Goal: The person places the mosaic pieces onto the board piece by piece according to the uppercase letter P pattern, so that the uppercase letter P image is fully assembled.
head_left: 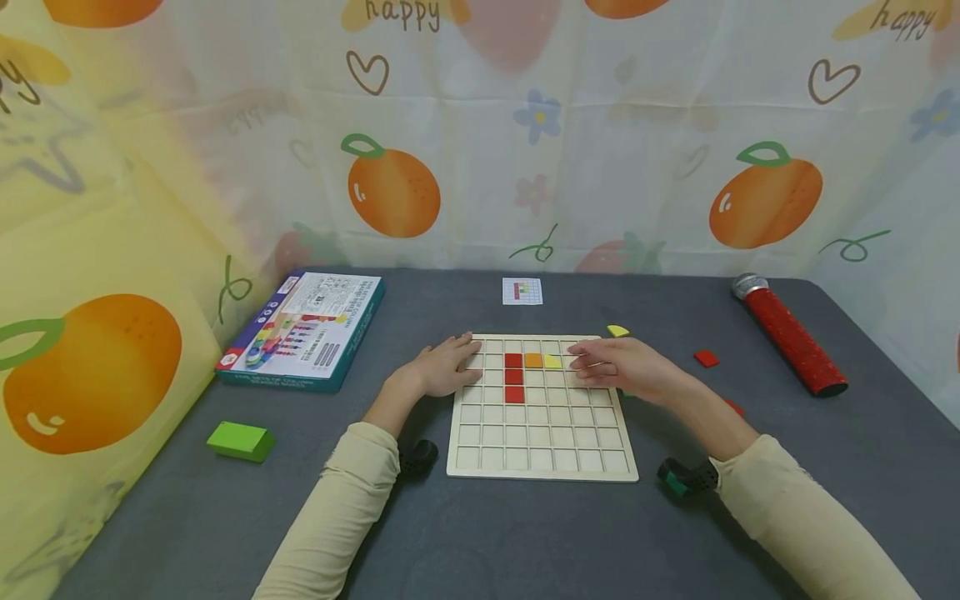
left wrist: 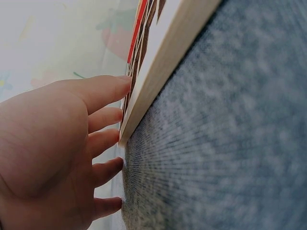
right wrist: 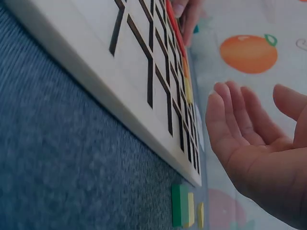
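Note:
A pale wooden grid board (head_left: pixel 540 460) lies on the dark grey table. Several red tiles (head_left: pixel 513 377) stand in one of its columns, with an orange tile (head_left: pixel 533 360) and a yellow tile (head_left: pixel 552 362) to the right of the top one. My left hand (head_left: pixel 442 368) rests at the board's upper left edge, its fingers spread and fairly straight. Over the upper right of the board hovers my right hand (head_left: pixel 626 367), fingers loosely bent; the right wrist view shows nothing in it. Below that hand, a green block (right wrist: pixel 180 205) sits beyond the board's edge.
A boxed set (head_left: pixel 315 325) lies back left, with a green block (head_left: pixel 242 441) nearer. A small pattern card (head_left: pixel 522 291) is behind the board. At right are a red microphone (head_left: pixel 795 337), a red piece (head_left: pixel 707 358) and a yellow piece (head_left: pixel 618 331).

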Motion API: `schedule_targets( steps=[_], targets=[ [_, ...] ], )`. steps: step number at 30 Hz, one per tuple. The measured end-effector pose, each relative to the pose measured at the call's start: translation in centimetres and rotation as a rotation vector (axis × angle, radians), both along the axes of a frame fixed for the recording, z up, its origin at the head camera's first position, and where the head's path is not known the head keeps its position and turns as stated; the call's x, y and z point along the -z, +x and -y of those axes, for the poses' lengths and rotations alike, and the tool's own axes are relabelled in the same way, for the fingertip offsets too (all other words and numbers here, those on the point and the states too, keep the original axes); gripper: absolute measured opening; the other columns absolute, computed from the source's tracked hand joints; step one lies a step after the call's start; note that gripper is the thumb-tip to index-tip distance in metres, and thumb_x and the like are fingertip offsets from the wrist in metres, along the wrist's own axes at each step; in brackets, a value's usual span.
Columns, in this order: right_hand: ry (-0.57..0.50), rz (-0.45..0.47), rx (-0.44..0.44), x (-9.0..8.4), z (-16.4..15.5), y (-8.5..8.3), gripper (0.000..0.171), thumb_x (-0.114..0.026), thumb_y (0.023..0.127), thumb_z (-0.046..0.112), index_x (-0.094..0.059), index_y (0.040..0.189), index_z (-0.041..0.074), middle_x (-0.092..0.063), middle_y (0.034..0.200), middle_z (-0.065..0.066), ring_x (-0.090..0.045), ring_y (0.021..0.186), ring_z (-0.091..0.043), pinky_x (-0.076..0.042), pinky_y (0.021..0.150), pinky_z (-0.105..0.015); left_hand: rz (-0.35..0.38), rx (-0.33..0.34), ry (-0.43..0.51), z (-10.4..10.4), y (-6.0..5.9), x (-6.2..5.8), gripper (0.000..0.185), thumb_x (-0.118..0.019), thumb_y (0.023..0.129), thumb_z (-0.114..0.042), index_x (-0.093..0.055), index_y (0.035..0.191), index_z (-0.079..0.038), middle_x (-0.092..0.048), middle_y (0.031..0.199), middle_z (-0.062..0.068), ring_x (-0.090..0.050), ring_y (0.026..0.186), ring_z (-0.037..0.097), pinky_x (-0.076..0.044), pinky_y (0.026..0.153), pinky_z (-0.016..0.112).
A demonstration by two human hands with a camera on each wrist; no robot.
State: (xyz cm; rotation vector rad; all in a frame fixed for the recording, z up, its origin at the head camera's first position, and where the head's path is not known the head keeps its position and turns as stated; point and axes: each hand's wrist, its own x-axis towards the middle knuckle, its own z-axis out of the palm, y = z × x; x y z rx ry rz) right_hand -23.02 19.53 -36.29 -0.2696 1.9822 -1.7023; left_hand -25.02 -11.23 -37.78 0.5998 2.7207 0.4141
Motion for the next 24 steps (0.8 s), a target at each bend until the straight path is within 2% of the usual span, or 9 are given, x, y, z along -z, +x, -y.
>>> schedule_targets(
  steps=[6, 13, 20, 24],
  targets=[
    [-0.027, 0.015, 0.065, -0.1, -1.5, 0.1, 0.058, -0.042, 0.104, 0.032, -0.033, 0.141, -0.012, -0.049, 0.126, -0.023, -0.059, 0.109, -0.021, -0.045, 0.095, -0.035, -0.006, 0.0, -0.002, 0.0, -0.2, 0.3, 0.063, -0.048, 0.1, -0.037, -0.025, 0.152, -0.01, -0.014, 0.158, 0.01, -0.011, 0.143, 0.032, -0.012, 0.11, 0.057],
    [-0.088, 0.009, 0.122, -0.4, -3.5, 0.5, 0.061, -0.043, 0.103, 0.033, -0.031, 0.139, -0.015, -0.06, 0.111, -0.01, -0.061, 0.106, -0.019, -0.046, 0.093, -0.031, -0.006, -0.001, 0.002, 0.0, -0.2, 0.3, 0.062, -0.048, 0.1, -0.037, -0.026, 0.152, -0.01, -0.014, 0.158, 0.01, -0.011, 0.143, 0.032, -0.011, 0.11, 0.057],
    [-0.056, -0.007, 0.131, -0.6, -5.7, 1.1, 0.066, -0.042, 0.102, 0.037, -0.028, 0.14, -0.015, -0.055, 0.122, -0.016, -0.06, 0.107, -0.016, -0.045, 0.094, -0.029, 0.0, 0.015, 0.002, 0.1, -0.2, 0.2, 0.063, -0.047, 0.1, -0.037, -0.024, 0.153, -0.011, -0.013, 0.158, 0.01, -0.01, 0.143, 0.032, -0.011, 0.11, 0.057],
    [-0.039, -0.005, 0.137, -0.6, -7.2, 1.3, 0.067, -0.043, 0.102, 0.037, -0.028, 0.141, -0.015, -0.058, 0.121, -0.012, -0.06, 0.106, -0.013, -0.046, 0.092, -0.027, 0.002, 0.015, 0.005, 0.2, -0.2, 0.3, 0.063, -0.046, 0.101, -0.037, -0.023, 0.153, -0.011, -0.013, 0.158, 0.01, -0.01, 0.143, 0.032, -0.011, 0.11, 0.057]
  ],
)
